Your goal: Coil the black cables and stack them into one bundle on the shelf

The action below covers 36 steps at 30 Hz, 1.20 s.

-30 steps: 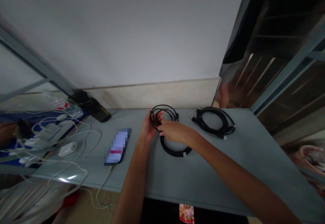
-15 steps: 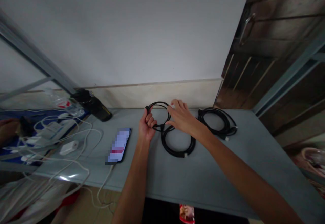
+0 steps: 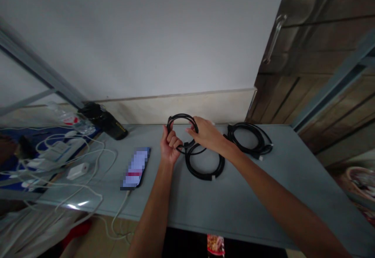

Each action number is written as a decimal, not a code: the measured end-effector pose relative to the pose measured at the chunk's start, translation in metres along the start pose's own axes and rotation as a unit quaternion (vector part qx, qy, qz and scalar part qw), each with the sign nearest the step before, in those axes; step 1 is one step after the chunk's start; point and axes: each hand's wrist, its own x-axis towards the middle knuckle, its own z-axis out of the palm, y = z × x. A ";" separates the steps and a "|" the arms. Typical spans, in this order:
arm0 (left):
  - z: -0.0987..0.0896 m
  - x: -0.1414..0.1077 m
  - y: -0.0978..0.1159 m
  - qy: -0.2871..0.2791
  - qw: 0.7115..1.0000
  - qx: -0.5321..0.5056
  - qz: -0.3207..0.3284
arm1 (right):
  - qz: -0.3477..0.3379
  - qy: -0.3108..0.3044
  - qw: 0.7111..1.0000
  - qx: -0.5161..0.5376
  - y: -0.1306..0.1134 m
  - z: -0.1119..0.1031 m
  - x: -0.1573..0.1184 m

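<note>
A looped black cable (image 3: pixel 182 116) is held up between my two hands above the grey table. My left hand (image 3: pixel 170 145) grips the left side of the loop, fingers curled and thumb up along it. On the right side of the loop, my right hand (image 3: pixel 206 133) pinches the cable between thumb and fingers. Just below lies a second coil of black cable (image 3: pixel 190 169), with a pale connector end at its lower edge. Right of my right forearm rests a third black cable coil (image 3: pixel 249 148), also with a pale connector.
Left of my arm lies a phone (image 3: pixel 136 168) with a white cord. Beyond it are a black bottle (image 3: pixel 107 123), a clear plastic bottle (image 3: pixel 73 119), a white charger (image 3: pixel 78 171) and tangled white cords. A wall (image 3: pixel 175 35) backs the table; a metal post (image 3: pixel 331 90) stands right.
My right hand has closed on the right side of the cable loop, where its fingers were spread before. The loop now looks rounder, with its strands closer together.
</note>
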 end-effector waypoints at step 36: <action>0.009 -0.001 -0.029 -0.024 0.941 0.190 -0.280 | 0.089 -0.276 0.957 0.015 0.029 -0.065 -0.011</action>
